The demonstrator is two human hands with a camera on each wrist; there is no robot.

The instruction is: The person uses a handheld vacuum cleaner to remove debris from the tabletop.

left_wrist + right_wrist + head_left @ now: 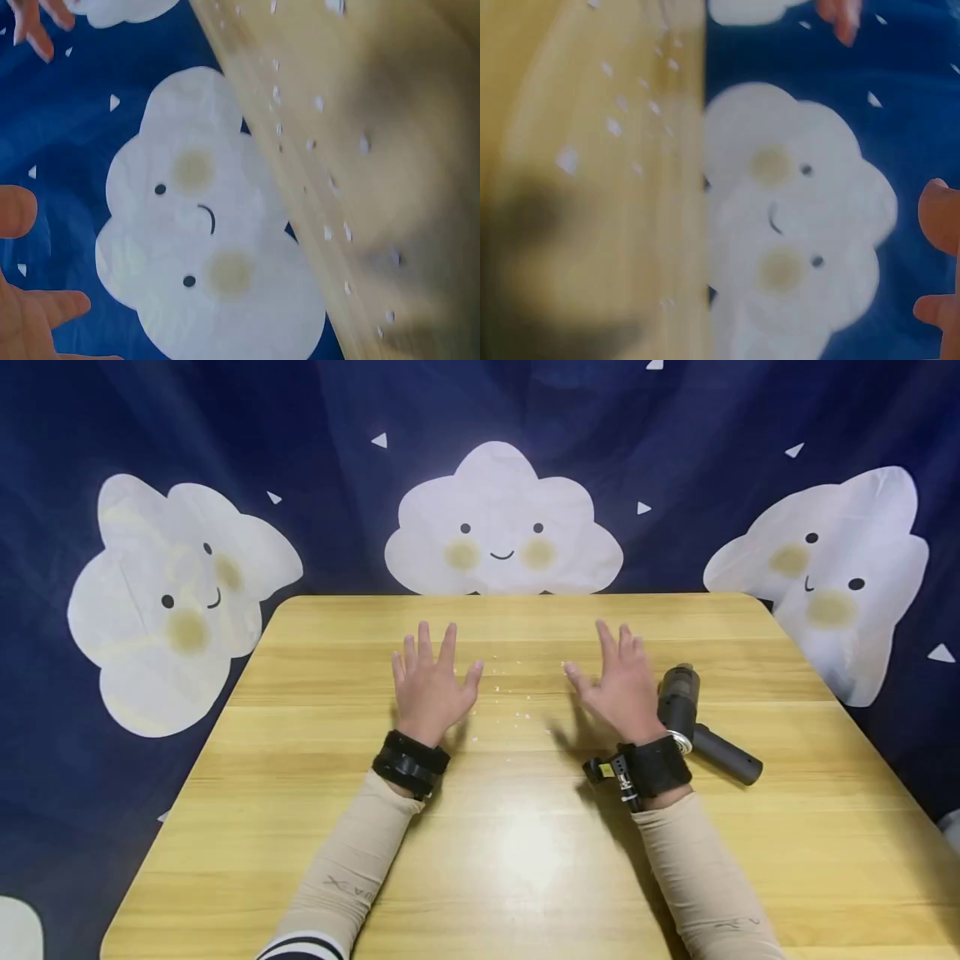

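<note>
Small white scraps (497,689) lie scattered on the tabletop between my two hands; both wrist views show them too, as pale bits (364,143) on the wood. My left hand (431,693) is held over the table to their left, fingers spread and empty. To their right, my right hand (622,693) is likewise stretched out with nothing in it, thumb pointing inward. Just right of that hand lies a dark grey handheld vacuum (681,706) with a see-through front part. Its handle (727,756) angles toward the lower right, and my right wrist partly covers its body.
The wooden table (300,760) has rounded far corners. Behind it hangs a dark blue curtain (337,410) printed with smiling white clouds (498,510). Each wrist wears a black strap, the right one (660,767) with a small device fixed on its inner side.
</note>
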